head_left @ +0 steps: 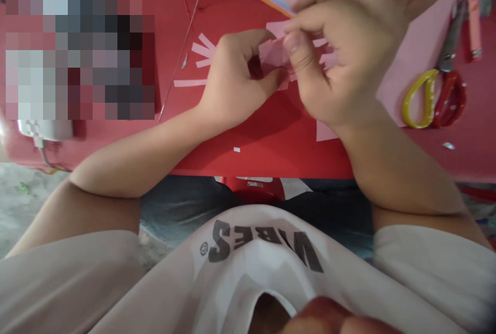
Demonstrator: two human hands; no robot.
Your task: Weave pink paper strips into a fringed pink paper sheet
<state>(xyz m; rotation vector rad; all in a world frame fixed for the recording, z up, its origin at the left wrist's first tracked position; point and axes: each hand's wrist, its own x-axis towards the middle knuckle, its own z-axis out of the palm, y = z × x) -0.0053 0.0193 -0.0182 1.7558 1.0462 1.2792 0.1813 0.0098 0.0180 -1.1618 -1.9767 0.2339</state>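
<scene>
Nearest the camera, a white T-shirt (248, 256) with dark lettering fills the bottom of the view, its sleeves leading out to two bare forearms. Ahead of the chest, the left hand (236, 78) and right hand (337, 50) meet, both curled and pinching a fringed pink paper piece (273, 55) between them. The right thumb and forefinger press on it from above, while the left thumb and fingers close on it from the other side. The paper looks thin, so uneven pulling between the two pinches could crease or tear it, and its narrow fringes could bend or slip free. Just left of the left hand, loose pink paper strips (199, 50) lie on a red table surface (248, 143), where a careless wrist movement could brush them out of place. Right of the right hand, at the edge of a pink card sheet (411, 60), lie scissors (432, 99) with yellow and red handles; a wide outward swing of the right arm could knock them.
</scene>
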